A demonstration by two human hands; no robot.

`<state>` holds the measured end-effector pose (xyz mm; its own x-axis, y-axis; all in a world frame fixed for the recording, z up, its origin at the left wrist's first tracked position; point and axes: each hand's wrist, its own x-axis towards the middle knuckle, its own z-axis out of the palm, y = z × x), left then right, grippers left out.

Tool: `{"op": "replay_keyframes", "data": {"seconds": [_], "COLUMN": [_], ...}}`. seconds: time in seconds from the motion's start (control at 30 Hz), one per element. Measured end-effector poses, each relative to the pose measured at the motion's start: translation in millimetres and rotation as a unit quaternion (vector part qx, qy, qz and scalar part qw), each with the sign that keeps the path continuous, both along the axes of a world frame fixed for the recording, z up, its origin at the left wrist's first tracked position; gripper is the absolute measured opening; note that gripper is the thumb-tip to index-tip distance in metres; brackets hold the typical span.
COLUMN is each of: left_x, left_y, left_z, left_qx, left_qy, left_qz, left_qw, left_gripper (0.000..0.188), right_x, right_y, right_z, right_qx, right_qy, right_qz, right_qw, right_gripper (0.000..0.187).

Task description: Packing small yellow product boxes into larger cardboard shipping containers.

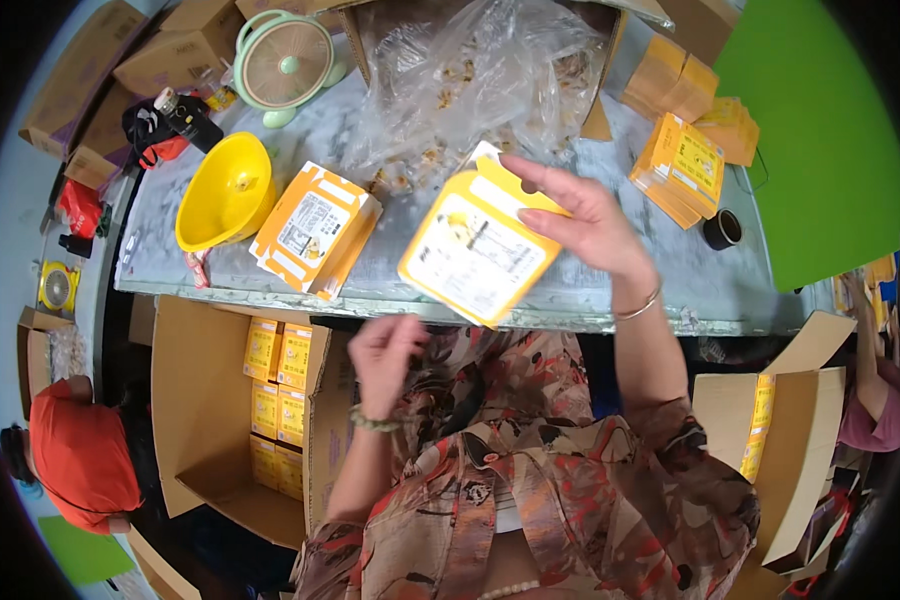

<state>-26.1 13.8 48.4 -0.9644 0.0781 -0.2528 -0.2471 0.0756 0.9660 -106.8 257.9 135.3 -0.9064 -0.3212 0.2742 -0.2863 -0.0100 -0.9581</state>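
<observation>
My right hand (590, 225) grips a yellow and white carton (475, 255) by its upper right edge, thumb on the printed face. The carton is tilted over the table's near edge, with a flap sticking up at its top. Below and left of it, in front of the table edge, is my left hand (385, 365). Its fingers are curled in and slightly blurred; what they hold, if anything, is hidden. Left of the held carton lies a stack of flat yellow and white cartons (315, 230). Behind it, a big box (355, 40) holds clear plastic bags (480, 75) with small packets.
A yellow bowl (225, 195) and a green fan (285, 65) stand at left. More carton stacks (678, 165) and a dark cup (722, 230) are at right. An open box (200, 400) of yellow cartons sits below the table. Other people are at both sides.
</observation>
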Motion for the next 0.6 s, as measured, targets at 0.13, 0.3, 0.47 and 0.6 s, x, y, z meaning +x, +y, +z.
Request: {"op": "replay_keyframes", "data": {"seconds": [0.13,0.3,0.47,0.6], "left_x": [-6,19,45,55], "left_y": [7,20,17,8], "left_z": [30,25,-7,-9], "left_qx": [0.101,0.187,0.159,0.131], "left_qy": [0.262,0.219,0.211,0.085], "left_qz": [-0.087,-0.026,0.056,0.036], "left_qw": [0.956,0.957,0.963,0.987], "left_gripper": [0.071,0.069,0.064,0.028], "right_x": [11,41,101,108], "right_y": [-14,-29,-45,-50], "right_z": [5,-41,-77,-75], "right_qx": [0.140,0.031,0.009,0.045], "right_qy": [-0.015,0.165,-0.066,-0.106], "right_qz": [0.170,-0.023,-0.002,-0.032], "right_qw": [0.975,0.986,0.998,0.993], "right_gripper": [0.043,0.046,0.046,0.029]}}
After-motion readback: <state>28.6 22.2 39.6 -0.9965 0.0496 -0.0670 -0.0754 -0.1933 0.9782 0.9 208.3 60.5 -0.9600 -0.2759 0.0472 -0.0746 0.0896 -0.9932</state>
